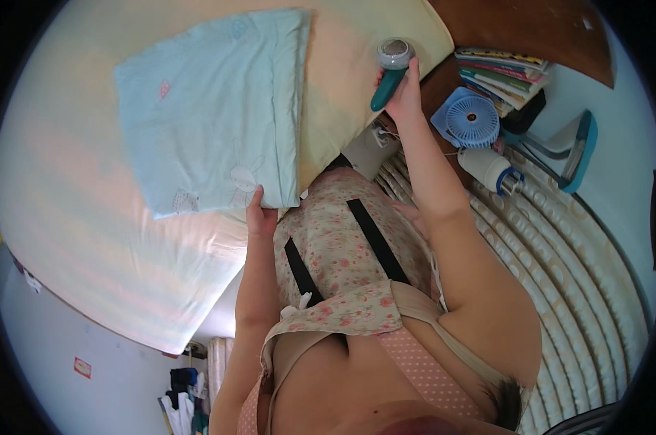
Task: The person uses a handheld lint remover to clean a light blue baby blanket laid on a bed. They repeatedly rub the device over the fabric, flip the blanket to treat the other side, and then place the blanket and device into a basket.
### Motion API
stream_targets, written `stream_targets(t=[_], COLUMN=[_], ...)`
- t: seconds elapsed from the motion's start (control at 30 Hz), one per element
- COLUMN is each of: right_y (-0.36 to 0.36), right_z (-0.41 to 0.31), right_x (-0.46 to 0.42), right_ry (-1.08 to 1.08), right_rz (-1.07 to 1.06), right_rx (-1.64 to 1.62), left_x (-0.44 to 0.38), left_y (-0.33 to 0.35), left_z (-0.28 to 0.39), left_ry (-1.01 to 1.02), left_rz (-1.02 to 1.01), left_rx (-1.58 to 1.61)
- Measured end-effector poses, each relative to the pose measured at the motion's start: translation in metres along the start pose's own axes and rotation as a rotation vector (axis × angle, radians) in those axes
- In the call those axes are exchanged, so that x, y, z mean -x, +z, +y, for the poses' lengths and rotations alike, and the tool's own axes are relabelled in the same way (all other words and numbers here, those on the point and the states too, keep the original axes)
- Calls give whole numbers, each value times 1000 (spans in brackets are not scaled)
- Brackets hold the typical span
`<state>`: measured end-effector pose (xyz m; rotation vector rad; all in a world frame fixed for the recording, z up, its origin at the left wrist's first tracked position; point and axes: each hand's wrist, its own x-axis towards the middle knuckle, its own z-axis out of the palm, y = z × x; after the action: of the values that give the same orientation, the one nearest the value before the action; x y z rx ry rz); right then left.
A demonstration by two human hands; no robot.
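A light blue pillowcase or folded cloth point(214, 114), printed with a rabbit and small figures, lies on the bed point(67, 157). At its near edge, my left hand point(261, 217) grips the fabric, thumb on top and fingers hidden underneath. My right hand point(407, 95) holds a fabric shaver point(391, 81) with a dark green handle and a round metal mesh head under a clear rim. The shaver is raised at the bed's right side, apart from the blue cloth, its mesh head facing up toward me.
Right of the bed, a blue fan point(469, 117) stands beside a stack of books point(502, 76) and a white cylindrical appliance point(485, 168). A patterned curtain point(572, 277) hangs along the right. A wooden board point(534, 27) juts in at the upper right.
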<state>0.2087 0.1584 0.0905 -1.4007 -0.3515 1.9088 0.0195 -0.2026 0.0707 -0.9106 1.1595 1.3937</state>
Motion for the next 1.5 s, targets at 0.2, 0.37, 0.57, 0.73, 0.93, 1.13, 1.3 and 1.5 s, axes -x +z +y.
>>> stream_targets(t=[0.2, 0.37, 0.57, 0.73, 0.93, 1.13, 1.3, 1.5], right_y=[38, 65, 145, 231, 352, 281, 148, 68], right_z=[28, 48, 108, 109, 148, 170, 123, 77], right_x=[-51, -1, 78, 105, 121, 60, 77, 113], right_ry=[-288, -799, -4, 2, -40, -390, -471, -686], right_rz=[246, 363, -90, -474, -858, -617, -443, -41], right_rx=[269, 1268, 729, 510, 818, 1149, 1428, 1703], left_x=[37, 53, 73, 153, 151, 81, 41, 32], left_y=[-6, 9, -39, -19, -35, -49, -14, 37], left_z=[13, -7, -22, -5, 122, 186, 233, 215], left_ry=[-34, -69, -196, -157, 407, 985, 1226, 744], left_rz=[-138, -71, -571, -805, -558, 537, 736, 691], left_rx=[124, 188, 600, 888, 1297, -20, -1322, -1891])
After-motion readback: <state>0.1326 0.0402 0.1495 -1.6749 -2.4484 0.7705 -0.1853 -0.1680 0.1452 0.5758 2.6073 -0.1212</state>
